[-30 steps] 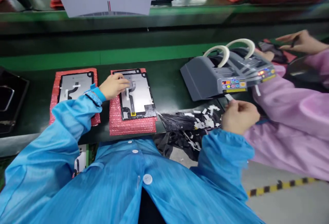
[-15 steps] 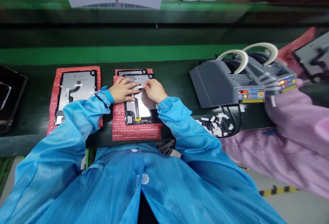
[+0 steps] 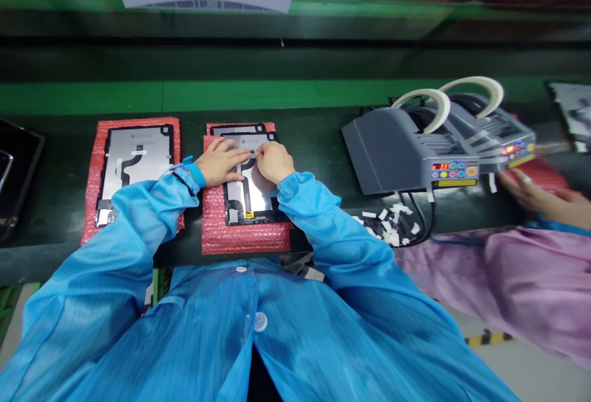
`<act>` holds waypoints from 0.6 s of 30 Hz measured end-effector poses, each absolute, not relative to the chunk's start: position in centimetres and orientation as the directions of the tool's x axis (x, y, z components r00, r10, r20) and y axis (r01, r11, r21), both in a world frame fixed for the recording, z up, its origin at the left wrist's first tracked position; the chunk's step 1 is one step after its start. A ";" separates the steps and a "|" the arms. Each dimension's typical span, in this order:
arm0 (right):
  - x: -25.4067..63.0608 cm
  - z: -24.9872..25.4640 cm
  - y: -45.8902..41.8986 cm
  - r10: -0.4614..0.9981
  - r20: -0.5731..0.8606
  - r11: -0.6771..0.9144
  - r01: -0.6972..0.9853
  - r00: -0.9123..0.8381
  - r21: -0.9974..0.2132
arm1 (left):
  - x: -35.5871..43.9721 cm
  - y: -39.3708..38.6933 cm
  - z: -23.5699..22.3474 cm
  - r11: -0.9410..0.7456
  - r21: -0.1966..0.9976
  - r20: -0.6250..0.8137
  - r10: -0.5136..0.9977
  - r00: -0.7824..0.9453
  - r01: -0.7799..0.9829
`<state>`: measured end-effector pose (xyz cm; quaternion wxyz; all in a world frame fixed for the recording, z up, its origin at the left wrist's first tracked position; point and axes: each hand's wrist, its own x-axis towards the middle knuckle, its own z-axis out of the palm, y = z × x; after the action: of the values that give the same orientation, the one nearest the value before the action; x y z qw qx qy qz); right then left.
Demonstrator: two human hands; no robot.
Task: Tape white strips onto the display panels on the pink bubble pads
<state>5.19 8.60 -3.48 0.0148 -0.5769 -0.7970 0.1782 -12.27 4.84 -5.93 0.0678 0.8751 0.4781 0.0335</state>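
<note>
My left hand (image 3: 222, 163) lies flat with spread fingers on the left part of a tablet screen panel (image 3: 259, 196), seen from its silver back. My right hand (image 3: 273, 162) is closed in a pinch over the panel's upper middle, close to my left fingertips. A small piece of white tape shows at its fingertips, mostly hidden. Black flex cable (image 3: 247, 189) runs down the panel to a yellow-marked end. Under the panel are red bubble-wrap sleeves (image 3: 244, 241), and another panel's top edge sticks out behind it.
Left of my hands, a second panel (image 3: 137, 159) rests on red bubble wrap. Two grey tape dispensers (image 3: 388, 149) stand to the right, with white tape scraps (image 3: 392, 223) below. A co-worker's hand (image 3: 535, 196) is beyond them. A black case (image 3: 18, 174) sits far left.
My right hand has come from the tape dispenser to the panel with a strip of white tape, and its fingers have since curled lower. My left hand stays on the panel. The co-worker's arms moved.
</note>
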 end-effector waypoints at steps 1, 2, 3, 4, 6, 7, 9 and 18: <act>5.1 -3.4 8.6 0.923 -0.185 0.275 0.915 -0.336 -0.294 | -12.2 4.8 -5.9 -0.532 0.141 -0.006 0.843 0.538 0.835; 5.0 -3.4 8.5 0.922 -0.188 0.279 0.917 -0.339 -0.286 | -12.1 4.8 -6.0 -0.534 0.129 -0.005 0.842 0.539 0.836; 4.9 -3.4 8.5 0.921 -0.188 0.283 0.918 -0.341 -0.276 | -12.1 4.8 -6.0 -0.537 0.119 -0.001 0.841 0.541 0.835; 4.7 -3.3 8.5 0.923 -0.184 0.285 0.922 -0.337 -0.262 | -12.0 4.8 -6.1 -0.541 0.110 0.005 0.839 0.544 0.834; 4.5 -3.2 8.5 0.937 -0.160 0.271 0.935 -0.310 -0.228 | -12.0 4.7 -6.2 -0.549 0.098 0.019 0.835 0.550 0.830; 4.6 -3.1 8.6 0.948 -0.141 0.251 0.944 -0.284 -0.215 | -12.1 4.7 -6.2 -0.551 0.092 0.024 0.834 0.552 0.829; 5.5 -3.1 8.7 0.972 -0.081 0.199 0.954 -0.222 -0.225 | -12.2 4.8 -6.2 -0.554 0.081 0.030 0.832 0.553 0.829; 24.0 -6.2 4.7 0.751 0.197 -0.076 0.379 0.630 -0.922 | -11.6 5.2 -5.9 -0.507 0.076 0.086 0.861 0.501 0.859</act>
<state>23.97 4.69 -6.18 0.5526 -0.7141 -0.3956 0.1683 -11.59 5.19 -5.88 0.0117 0.8662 0.4964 0.0561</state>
